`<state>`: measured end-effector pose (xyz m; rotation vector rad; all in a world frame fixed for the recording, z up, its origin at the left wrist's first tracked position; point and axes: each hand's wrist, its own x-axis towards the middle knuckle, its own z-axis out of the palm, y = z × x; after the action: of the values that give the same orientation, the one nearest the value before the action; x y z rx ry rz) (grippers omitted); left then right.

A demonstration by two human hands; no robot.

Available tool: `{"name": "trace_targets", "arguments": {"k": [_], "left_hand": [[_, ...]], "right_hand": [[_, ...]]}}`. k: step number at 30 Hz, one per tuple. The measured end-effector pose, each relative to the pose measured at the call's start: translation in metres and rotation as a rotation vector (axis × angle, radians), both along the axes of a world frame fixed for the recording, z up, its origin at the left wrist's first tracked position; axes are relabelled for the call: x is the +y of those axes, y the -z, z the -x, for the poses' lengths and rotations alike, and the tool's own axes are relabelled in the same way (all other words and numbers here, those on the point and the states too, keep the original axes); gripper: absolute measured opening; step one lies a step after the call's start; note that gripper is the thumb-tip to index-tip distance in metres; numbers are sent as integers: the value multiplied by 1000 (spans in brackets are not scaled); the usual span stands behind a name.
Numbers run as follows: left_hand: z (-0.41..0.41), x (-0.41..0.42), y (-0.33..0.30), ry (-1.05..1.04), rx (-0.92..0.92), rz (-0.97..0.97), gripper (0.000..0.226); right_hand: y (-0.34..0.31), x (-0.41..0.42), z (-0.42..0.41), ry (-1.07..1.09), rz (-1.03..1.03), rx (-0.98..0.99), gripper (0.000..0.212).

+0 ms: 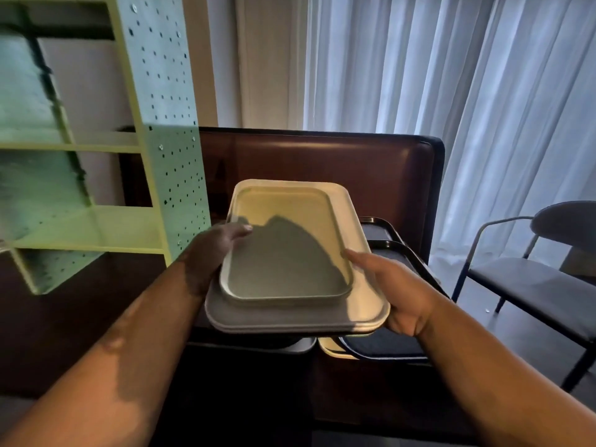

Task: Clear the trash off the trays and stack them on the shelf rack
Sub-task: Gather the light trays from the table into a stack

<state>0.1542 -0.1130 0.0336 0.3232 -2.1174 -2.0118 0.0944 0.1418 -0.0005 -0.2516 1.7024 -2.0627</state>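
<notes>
I hold a stack of pale trays in the air at the centre of the view. A small cream tray (283, 246) lies on top of larger white trays (364, 285), and no trash shows on it. My left hand (213, 250) grips the stack's left edge, thumb on the small tray's rim. My right hand (396, 291) holds the right edge from beneath, fingers over the rim. The pale green shelf rack (129, 221) with perforated side panels stands to the left, its shelves bare where visible.
Black trays (387, 233) and a further pale tray (332, 348) lie on the dark table (80, 317) under the stack. A brown padded seat back (322, 162) stands behind, white curtains beyond. A dark chair (532, 285) stands at the right.
</notes>
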Motion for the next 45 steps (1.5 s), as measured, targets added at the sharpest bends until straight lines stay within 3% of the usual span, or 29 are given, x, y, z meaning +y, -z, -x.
{"name": "trace_targets", "arguments": {"k": [6, 12, 14, 17, 19, 21, 24, 26, 34, 38, 41, 45], "left_hand": [[3, -29, 4, -74, -22, 74, 44], [4, -51, 15, -53, -117, -271, 55], [-1, -62, 24, -102, -177, -315, 58], [-5, -73, 37, -104, -203, -303, 46], [-9, -71, 41, -96, -205, -189, 27], [-2, -74, 48, -230, -212, 138, 15], [6, -82, 63, -297, -490, 799, 37], [10, -86, 77, -289, -669, 984, 51], [22, -86, 87, -341, -799, 1032, 49], [19, -74, 75, -344, -833, 1204, 45], [11, -68, 67, -407, -731, 1251, 40], [1, -78, 55, -421, -496, 971, 22]], "right_hand": [[9, -23, -3, 27, -13, -86, 31], [16, -36, 3, 66, -67, -176, 32], [17, -35, 6, 86, -65, -187, 33], [20, -30, 9, 124, -42, -201, 31], [23, -28, 11, 145, -37, -216, 32], [25, -27, 14, 162, -34, -234, 35], [23, -27, 16, 184, -26, -239, 36], [21, -25, 17, 193, -23, -237, 35], [18, -21, 17, 225, -6, -223, 27], [24, -19, 17, 237, -22, -241, 28], [26, -21, 18, 236, -33, -235, 26], [27, -24, 20, 225, -28, -228, 25]]}}
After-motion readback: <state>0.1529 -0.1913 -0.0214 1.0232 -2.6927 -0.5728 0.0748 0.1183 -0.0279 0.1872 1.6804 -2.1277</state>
